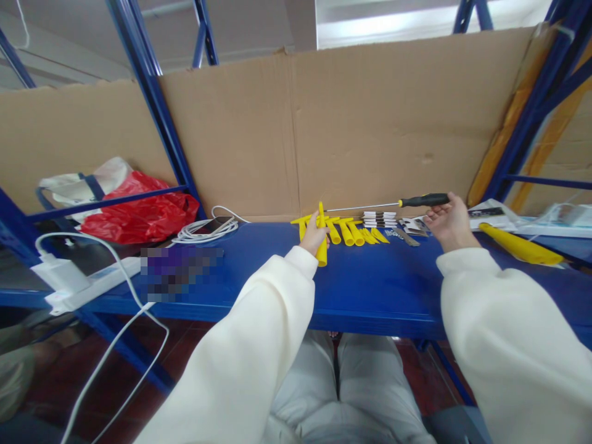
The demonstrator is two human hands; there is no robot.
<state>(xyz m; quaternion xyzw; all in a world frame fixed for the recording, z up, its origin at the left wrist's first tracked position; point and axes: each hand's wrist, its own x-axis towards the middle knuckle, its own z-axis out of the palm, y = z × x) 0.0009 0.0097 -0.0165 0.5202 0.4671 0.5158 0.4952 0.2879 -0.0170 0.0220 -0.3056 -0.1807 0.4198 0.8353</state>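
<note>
The left hand [315,235] grasps a bright yellow, hollow-looking plastic piece [322,254], its grip closed around the middle. The piece stands nearly upright over the blue metal surface [370,290], the wider end downward and the narrow end rising above the fingers. The right hand [448,222] holds a long screwdriver with a black handle and yellow collar [424,200], its grip closed around the rear of the handle. The silver shaft runs almost level towards the left hand, and its tip meets the upper part of the yellow piece in view; whether it goes inside cannot be told.

Just right of the left hand, more yellow plastic pieces [346,233] lie in a row on the surface, with wide round ends towards the person. Beyond them, near the brown cardboard panel [370,123], is a stack of small white-and-black bundles [379,219]. A flat grey metal strip [407,237] lies between these bundles and the right hand. Further right rests a long, tapered yellow object [522,245]. Well apart on the left are a crumpled red plastic bag [139,213], a coiled white cable [208,231] and a white power strip [99,285].
</note>
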